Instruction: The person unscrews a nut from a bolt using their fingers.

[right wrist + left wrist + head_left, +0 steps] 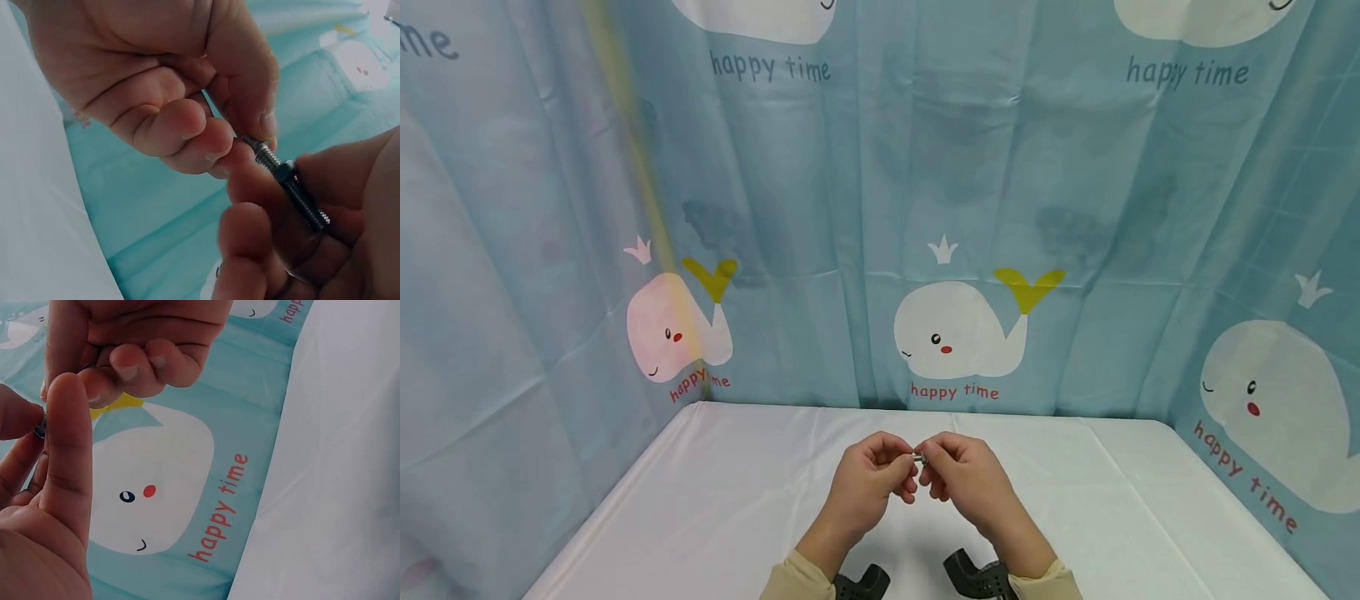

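In front of me, above the white table, both hands meet at a small threaded metal bolt (pixel 919 458). My left hand (pixel 867 485) pinches one end between thumb and finger. The right hand (pixel 967 477) holds the other part, its thumb against the bolt. Up close in the right wrist view, the bolt (pixel 304 201) runs slantwise from the left fingertips into the right fingers, with a nut (pixel 286 170) around it partway along. Only a sliver of metal (pixel 41 428) shows in the left wrist view; fingers hide the rest.
A white cloth covers the table (pixel 700 517). Behind and at both sides hangs a blue curtain (pixel 805 208) printed with white whales. Black wrist mounts (pixel 976 575) sit below the hands, by the beige sleeves (pixel 801 577).
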Tool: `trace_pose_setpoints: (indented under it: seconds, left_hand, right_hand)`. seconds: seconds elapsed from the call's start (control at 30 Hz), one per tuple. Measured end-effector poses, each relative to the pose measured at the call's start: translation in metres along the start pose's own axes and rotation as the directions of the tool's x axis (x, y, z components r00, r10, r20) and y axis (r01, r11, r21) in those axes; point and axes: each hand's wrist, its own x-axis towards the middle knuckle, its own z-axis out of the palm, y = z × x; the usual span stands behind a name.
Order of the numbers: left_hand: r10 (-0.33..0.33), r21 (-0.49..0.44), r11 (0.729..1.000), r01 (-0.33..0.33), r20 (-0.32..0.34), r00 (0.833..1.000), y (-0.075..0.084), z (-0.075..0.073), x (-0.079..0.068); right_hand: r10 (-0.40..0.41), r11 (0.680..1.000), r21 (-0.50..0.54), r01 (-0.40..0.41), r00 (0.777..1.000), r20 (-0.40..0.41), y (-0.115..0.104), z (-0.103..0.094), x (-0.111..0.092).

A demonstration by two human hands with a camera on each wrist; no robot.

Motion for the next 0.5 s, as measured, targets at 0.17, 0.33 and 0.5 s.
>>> trace_pose_setpoints:
  seconds: [0.17,0.33,0.5]
  left_hand:
    - [-0.003,0.005,1.000,0.003,-0.001,1.000,0.0007,0.0001,-0.0002]
    - [0.007,-0.003,1.000,-0.007,0.000,1.000,0.0022,0.0001,-0.0017]
    - [0.005,0.000,1.000,-0.005,0.004,1.000,0.0025,0.0007,-0.0021]
  right_hand:
    - [-0.018,1.000,-0.004,0.017,1.000,-0.010,-0.0009,-0.0002,0.0013]
    - [-0.005,1.000,0.007,0.005,1.000,0.007,-0.0002,0.0009,0.0019]
    - [0.016,1.000,0.022,-0.017,1.000,0.026,0.0003,0.0010,0.0004]
